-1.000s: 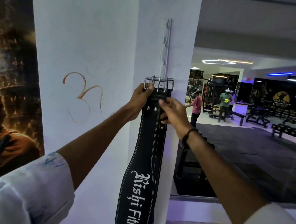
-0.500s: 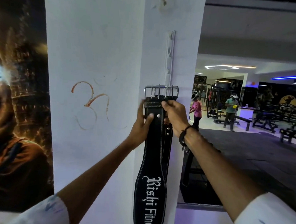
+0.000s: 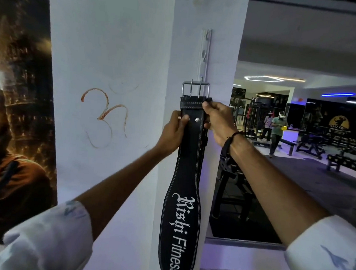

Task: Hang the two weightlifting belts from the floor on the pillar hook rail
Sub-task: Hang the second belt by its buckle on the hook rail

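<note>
A black leather weightlifting belt (image 3: pixel 186 176) with white lettering hangs down the white pillar (image 3: pixel 119 49). Its steel buckle (image 3: pixel 195 90) sits at the bottom end of the vertical hook rail (image 3: pixel 205 51), right under a small hook. My left hand (image 3: pixel 174 132) grips the belt's left edge just below the buckle. My right hand (image 3: pixel 218 121) pinches its right edge at the stitched band. Behind it a second strap layer peeks out on the right; whether that is another belt cannot be told.
A dark poster (image 3: pixel 17 105) covers the wall to the left. An orange symbol (image 3: pixel 104 114) is drawn on the pillar face. To the right the gym floor opens out, with a black rack (image 3: pixel 232 189) close by, benches and two people standing farther off.
Both hands have slid a little lower on the belt, below the buckle. The buckle now sits closer under the rail's lowest hook.
</note>
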`<move>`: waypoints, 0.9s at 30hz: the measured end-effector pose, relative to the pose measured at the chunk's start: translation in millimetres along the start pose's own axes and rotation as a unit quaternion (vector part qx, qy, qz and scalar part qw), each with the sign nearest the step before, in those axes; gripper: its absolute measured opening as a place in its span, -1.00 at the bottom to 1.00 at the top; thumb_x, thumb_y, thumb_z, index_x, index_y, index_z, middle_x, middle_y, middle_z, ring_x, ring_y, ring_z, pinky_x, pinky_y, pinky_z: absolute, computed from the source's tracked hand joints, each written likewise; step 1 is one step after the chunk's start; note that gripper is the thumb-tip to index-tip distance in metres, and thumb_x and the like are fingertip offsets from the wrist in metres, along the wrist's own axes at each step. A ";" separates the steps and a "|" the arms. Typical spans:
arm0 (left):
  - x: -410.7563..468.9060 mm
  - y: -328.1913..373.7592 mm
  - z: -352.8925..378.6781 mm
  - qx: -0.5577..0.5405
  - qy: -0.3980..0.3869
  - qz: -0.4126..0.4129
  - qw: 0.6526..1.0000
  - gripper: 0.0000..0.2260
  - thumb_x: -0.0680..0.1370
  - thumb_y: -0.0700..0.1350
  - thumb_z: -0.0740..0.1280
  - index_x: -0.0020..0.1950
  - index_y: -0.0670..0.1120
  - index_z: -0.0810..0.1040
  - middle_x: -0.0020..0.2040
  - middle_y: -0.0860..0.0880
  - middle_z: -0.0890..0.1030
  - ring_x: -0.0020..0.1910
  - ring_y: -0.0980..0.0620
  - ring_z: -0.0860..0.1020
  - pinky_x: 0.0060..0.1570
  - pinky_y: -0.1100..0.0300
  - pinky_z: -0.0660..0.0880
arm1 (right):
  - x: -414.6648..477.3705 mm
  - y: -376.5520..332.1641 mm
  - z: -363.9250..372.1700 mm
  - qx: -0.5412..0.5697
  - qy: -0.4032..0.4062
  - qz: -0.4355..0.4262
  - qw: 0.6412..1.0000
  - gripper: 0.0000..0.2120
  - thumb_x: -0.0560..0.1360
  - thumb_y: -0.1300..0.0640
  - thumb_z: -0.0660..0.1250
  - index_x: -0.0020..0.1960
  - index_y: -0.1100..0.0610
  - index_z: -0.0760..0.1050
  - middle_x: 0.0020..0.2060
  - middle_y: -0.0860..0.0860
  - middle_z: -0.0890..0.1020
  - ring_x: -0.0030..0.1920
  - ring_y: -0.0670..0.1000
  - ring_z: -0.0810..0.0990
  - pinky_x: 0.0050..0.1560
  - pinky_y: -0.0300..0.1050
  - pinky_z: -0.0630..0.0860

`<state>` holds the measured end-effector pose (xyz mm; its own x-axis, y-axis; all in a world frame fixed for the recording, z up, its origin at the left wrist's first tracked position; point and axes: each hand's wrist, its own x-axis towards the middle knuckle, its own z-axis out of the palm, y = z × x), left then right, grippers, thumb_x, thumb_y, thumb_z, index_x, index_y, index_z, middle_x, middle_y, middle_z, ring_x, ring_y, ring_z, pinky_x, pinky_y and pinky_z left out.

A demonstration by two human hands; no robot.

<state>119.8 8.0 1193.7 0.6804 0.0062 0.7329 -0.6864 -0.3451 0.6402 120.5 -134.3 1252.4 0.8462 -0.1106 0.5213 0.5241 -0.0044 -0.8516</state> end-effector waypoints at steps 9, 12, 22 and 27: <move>-112.2 -78.9 11.4 0.145 -0.198 -0.047 0.968 -0.81 0.68 0.20 0.02 -0.01 0.15 0.30 -0.23 0.04 0.60 -0.27 0.09 0.60 -0.14 -0.01 0.57 | 10.7 -12.4 -22.2 0.014 0.048 0.010 0.999 -0.95 0.57 0.09 0.36 -0.05 0.05 0.56 -0.14 -0.05 0.60 -0.12 -0.02 0.55 -0.32 -0.17 0.48; -72.1 -53.4 -2.2 0.085 -0.119 -0.015 0.989 -0.76 0.69 0.16 0.05 0.24 0.07 0.31 -0.20 0.02 0.60 -0.39 0.18 0.58 -0.31 0.10 0.55 | 10.6 -8.7 -18.6 0.012 0.033 0.012 0.999 -0.92 0.56 0.06 0.36 -0.02 0.06 0.58 -0.04 0.05 0.66 -0.08 0.03 0.58 -0.26 -0.11 0.52; 21.0 33.2 -4.0 0.028 0.028 0.127 0.991 -0.62 0.68 -0.05 0.17 0.48 0.02 0.16 0.11 -0.06 0.60 -0.01 0.18 0.60 0.07 -0.06 0.59 | -10.1 4.0 -7.0 -0.004 0.019 -0.025 1.000 -0.62 0.49 -0.08 0.31 0.21 0.11 0.48 0.13 0.12 0.64 0.16 0.18 0.63 0.14 0.10 0.58; 27.7 27.2 5.1 0.039 0.018 0.098 0.994 -0.62 0.68 -0.12 0.17 0.51 -0.10 0.33 0.34 -0.12 0.54 0.29 -0.06 0.52 0.31 -0.07 0.47 | -21.8 6.1 -14.7 -0.095 0.070 -0.137 0.983 -0.72 0.57 0.11 0.33 0.24 0.13 0.39 -0.05 -0.13 0.54 0.01 -0.04 0.56 0.08 -0.10 0.53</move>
<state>121.3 -6.1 1230.2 0.5246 -0.0358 0.8506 -0.7824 -0.4141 0.4652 103.8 -146.5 1235.0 0.6468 -0.2155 0.7316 0.6917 -0.2382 -0.6817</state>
